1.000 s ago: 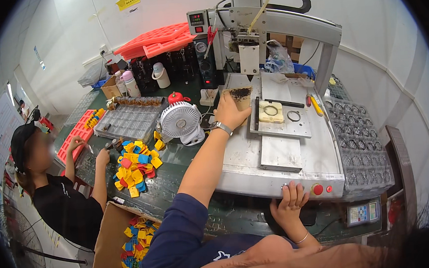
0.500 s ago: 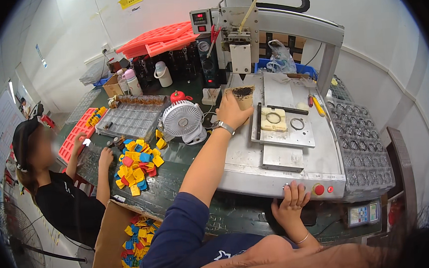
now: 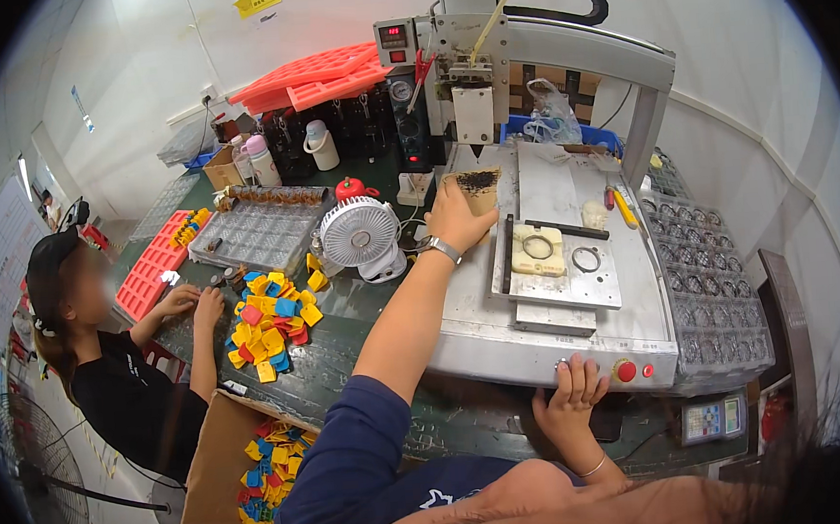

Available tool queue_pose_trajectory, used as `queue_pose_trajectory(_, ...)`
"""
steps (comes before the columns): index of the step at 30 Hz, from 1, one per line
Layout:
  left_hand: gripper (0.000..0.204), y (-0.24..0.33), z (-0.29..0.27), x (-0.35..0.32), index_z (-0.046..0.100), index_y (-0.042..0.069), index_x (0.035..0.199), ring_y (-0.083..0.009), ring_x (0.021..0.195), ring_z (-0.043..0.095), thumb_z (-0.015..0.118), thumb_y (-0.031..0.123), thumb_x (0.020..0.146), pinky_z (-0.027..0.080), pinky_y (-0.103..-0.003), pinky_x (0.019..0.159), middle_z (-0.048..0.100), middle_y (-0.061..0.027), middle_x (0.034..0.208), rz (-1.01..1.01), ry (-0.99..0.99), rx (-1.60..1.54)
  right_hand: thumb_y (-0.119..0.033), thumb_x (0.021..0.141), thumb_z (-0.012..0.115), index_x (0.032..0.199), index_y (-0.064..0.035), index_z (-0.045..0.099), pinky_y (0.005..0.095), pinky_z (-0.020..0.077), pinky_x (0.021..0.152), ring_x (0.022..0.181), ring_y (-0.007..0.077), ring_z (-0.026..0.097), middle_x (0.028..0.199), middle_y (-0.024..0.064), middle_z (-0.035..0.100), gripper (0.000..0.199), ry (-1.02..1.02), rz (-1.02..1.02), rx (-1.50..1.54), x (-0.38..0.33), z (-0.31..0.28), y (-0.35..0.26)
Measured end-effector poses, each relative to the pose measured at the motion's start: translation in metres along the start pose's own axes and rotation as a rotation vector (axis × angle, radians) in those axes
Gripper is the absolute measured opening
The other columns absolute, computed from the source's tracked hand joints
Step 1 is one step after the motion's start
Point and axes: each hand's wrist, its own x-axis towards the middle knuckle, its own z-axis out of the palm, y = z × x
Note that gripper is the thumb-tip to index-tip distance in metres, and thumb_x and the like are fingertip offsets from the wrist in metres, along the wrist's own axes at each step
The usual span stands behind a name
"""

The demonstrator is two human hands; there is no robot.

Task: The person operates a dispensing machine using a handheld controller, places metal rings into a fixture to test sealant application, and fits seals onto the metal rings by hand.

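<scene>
My left hand, with a watch at the wrist, reaches to the left side of the machine bed. Its curved fingers and thumb are on a brown cardboard-like piece dusted with black residue; the hand covers its near part. Near a small round button on the machine's front panel, my right hand rests with its fingers laid over the edge. On the metal fixture plate sits a cream block with a dark ring on it. Another dark ring lies beside the block.
The machine head hangs above the bed. Yellow-handled tool and red button lie right. A white fan, loose coloured plastic pieces, a filled carton and a co-worker are left. Clear trays stack at right.
The fixture plate with the cream block has slid slightly toward me. My hands stay in place. The co-worker's hands have come closer together.
</scene>
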Motion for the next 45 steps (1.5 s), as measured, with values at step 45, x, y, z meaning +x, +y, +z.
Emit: queue_pose_trajectory(45,0.084,-0.009,-0.006,-0.008,0.045,0.001,0.128,-0.0390,0.116,0.053,0.070,0.050,0.064,0.043,-0.052,0.093,0.047,-0.0230,0.130,-0.008,-0.110,0.258,-0.006,0.073,0.062,0.104,-0.0009,0.061,0.0534,0.0275,0.104,0.120,0.0364,0.045,0.121,0.0210,0.052,0.031,-0.328,0.106,-0.020,0.071,-0.131,0.077)
